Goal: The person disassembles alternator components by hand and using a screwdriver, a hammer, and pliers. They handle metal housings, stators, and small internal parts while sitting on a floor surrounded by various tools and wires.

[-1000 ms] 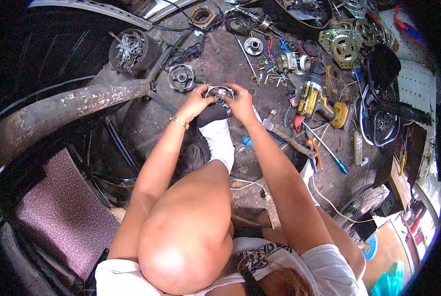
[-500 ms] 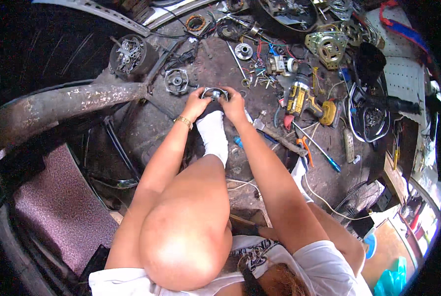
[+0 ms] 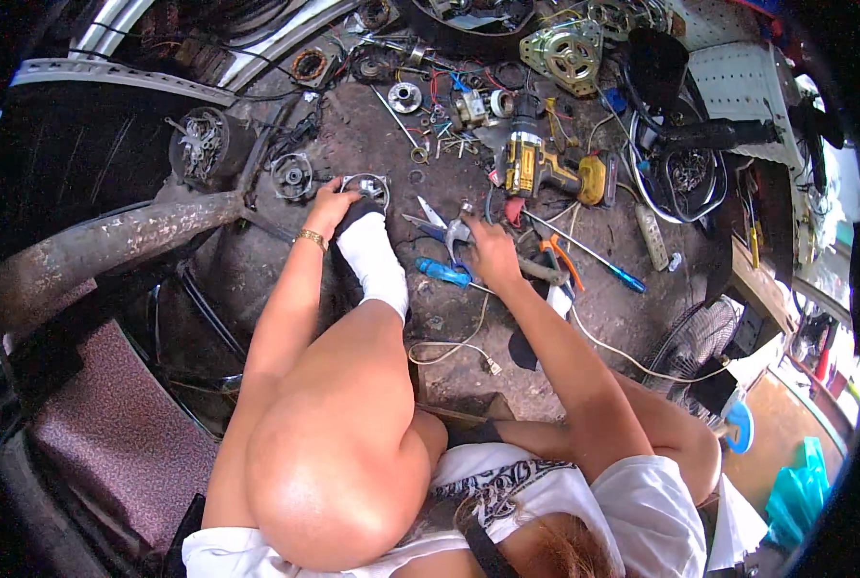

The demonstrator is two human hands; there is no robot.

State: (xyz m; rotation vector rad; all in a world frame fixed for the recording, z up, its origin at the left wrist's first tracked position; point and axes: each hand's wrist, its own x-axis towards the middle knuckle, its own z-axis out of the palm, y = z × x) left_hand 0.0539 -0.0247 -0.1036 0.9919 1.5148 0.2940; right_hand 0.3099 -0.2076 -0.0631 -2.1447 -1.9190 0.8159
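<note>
My left hand (image 3: pixel 329 207) is closed on a round metal housing (image 3: pixel 372 190) with a flanged rim, held at the toes of my white-socked foot (image 3: pixel 370 258). My right hand (image 3: pixel 495 252) is away from the housing, its bent fingers on a hammer (image 3: pixel 536 270) near the metal head. A blue screwdriver (image 3: pixel 442 272) lies just below that hand, and orange-handled pliers (image 3: pixel 565 255) lie to its right. A second housing (image 3: pixel 293 176) rests left of my left hand.
A yellow cordless drill (image 3: pixel 555 164) lies beyond my right hand, amid scattered bolts, wires and motor parts. A metal bin of hardware (image 3: pixel 199 144) stands back left, beside a thick curved pipe (image 3: pixel 122 236). A power strip (image 3: pixel 651 236) and fan (image 3: pixel 698 337) are to the right.
My right hand has let go of the housing and moved right and down to the hammer. My left hand still holds the housing. The view has shifted.
</note>
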